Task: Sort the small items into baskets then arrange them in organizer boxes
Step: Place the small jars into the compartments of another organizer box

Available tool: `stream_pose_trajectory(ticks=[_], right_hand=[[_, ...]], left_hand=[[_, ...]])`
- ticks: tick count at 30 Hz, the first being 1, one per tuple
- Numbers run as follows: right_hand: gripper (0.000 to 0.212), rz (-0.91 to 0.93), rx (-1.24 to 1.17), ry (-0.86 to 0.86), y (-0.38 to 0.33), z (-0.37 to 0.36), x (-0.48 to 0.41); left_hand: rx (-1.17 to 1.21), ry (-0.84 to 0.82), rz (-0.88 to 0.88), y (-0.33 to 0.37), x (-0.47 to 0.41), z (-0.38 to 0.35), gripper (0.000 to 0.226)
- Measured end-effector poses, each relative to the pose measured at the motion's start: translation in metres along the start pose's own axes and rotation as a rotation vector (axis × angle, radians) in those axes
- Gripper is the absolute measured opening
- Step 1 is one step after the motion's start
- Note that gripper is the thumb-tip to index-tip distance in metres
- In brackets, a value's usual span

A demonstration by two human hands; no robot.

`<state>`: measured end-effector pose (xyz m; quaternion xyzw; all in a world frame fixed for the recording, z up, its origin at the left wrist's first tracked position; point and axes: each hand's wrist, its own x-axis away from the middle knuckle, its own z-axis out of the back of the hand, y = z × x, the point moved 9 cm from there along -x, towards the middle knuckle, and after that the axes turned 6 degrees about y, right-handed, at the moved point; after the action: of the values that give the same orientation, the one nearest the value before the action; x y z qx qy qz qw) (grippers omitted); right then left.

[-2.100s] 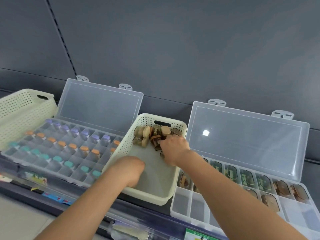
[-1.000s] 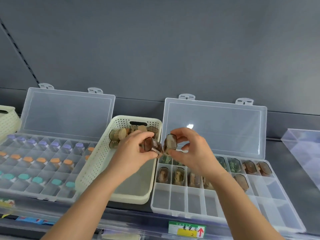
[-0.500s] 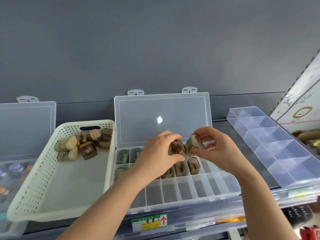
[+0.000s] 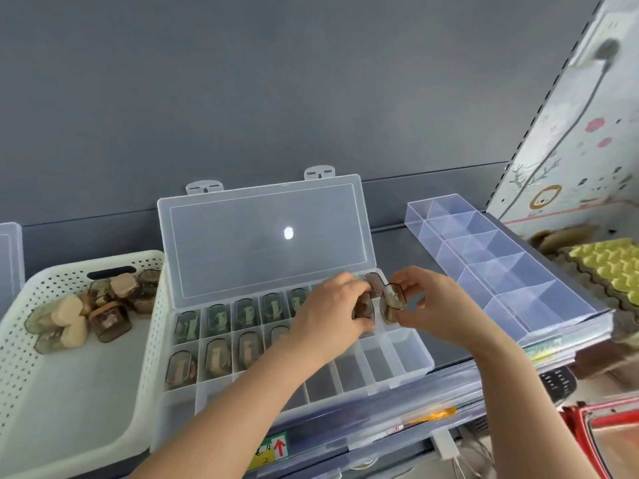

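Observation:
A clear organizer box (image 4: 404, 357) stands open on the shelf, its lid up. Several small brown and green jars fill its back rows from the left. My left hand (image 4: 328, 312) grips a small brown jar (image 4: 363, 310) low over the box's right compartments. Beside it, my right hand (image 4: 428, 305) pinches another small brown jar (image 4: 392, 300), just above the right end. One more jar (image 4: 375, 282) sits in the back right compartment. A cream perforated basket (image 4: 31, 292) at the left holds several jars with tan lids.
A long clear divider tray (image 4: 501, 267) lies to the right on the shelf. Beyond it is a patterned side panel (image 4: 570, 150) and yellow textured goods (image 4: 608, 261). A second open box's lid shows at the far left edge (image 4: 8, 257).
The view has swung right from the basket to the organizer box. Both hands took jars from the basket, carried them over the box and lowered them toward its right end.

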<state>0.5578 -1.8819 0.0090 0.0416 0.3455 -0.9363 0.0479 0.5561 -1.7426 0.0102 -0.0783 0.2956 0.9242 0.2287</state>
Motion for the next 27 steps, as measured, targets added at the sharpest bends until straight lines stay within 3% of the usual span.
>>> stream_pose_trajectory(ticks=[13,19,27], right_hand=[[0.045,0.038,0.256,-0.185,0.016,-0.025,-0.011],[0.032,0.034,0.239,-0.172,0.014,-0.021,-0.015],[0.034,0.112,0.251,-0.12,-0.012,-0.021,-0.028]], left_hand=[[-0.168,-0.065,-0.002,-0.009,-0.003,-0.024,0.048],[-0.186,-0.061,0.015,-0.011,-0.002,-0.025,0.043],[-0.182,-0.013,0.037,-0.016,-0.003,0.002,0.045]])
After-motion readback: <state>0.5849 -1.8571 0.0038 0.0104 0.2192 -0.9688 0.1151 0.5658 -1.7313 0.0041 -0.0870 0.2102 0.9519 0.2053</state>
